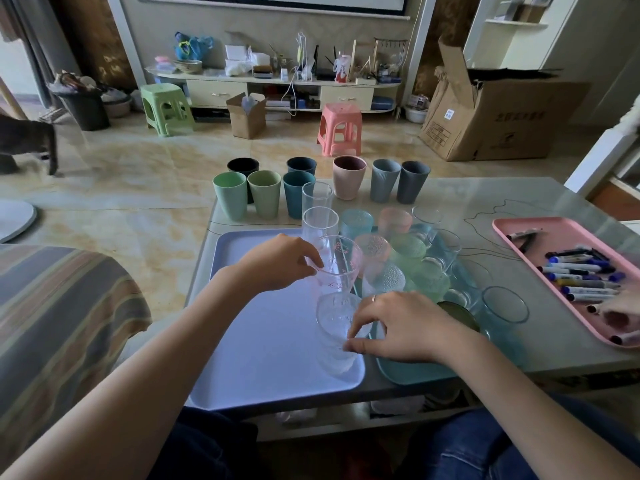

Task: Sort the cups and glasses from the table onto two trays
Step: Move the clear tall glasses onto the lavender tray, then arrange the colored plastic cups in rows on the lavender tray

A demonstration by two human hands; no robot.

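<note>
A pale marble-patterned tabletop (485, 209) carries a flat lavender plastic tray (263, 341) and, just right of it, a teal plastic tray (408, 374) crowded with tinted glasses. Opaque plastic cups (265, 197) stand in rows along the far edge. The left hand (280, 261) pinches the rim of a clear glass with pink print (337, 268) on the lavender tray. The right hand (405, 327) has its grip closed on a clear textured glass (336, 327) nearer the tray's front corner.
</note>
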